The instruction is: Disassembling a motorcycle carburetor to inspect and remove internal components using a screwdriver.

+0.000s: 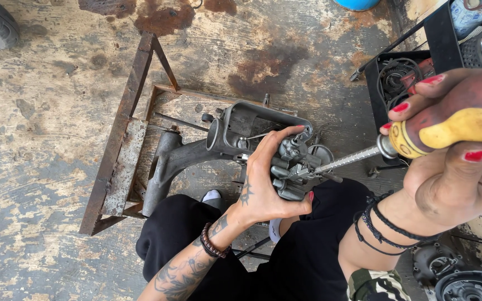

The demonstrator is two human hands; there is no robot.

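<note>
One head-worn camera, looking steeply down from above the person's lap.

We're right over the action: the right hand (458, 150) looms large and very near the lens at the frame's right edge, the left hand (266, 181) sits lower and farther off at centre, and beyond both lies the stained floor (46, 111), filling the top and left. No second view shares this scene.

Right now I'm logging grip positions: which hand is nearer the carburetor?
Left. The left hand wraps the carburetor; the right hand is off to its right, gripping the screwdriver.
</note>
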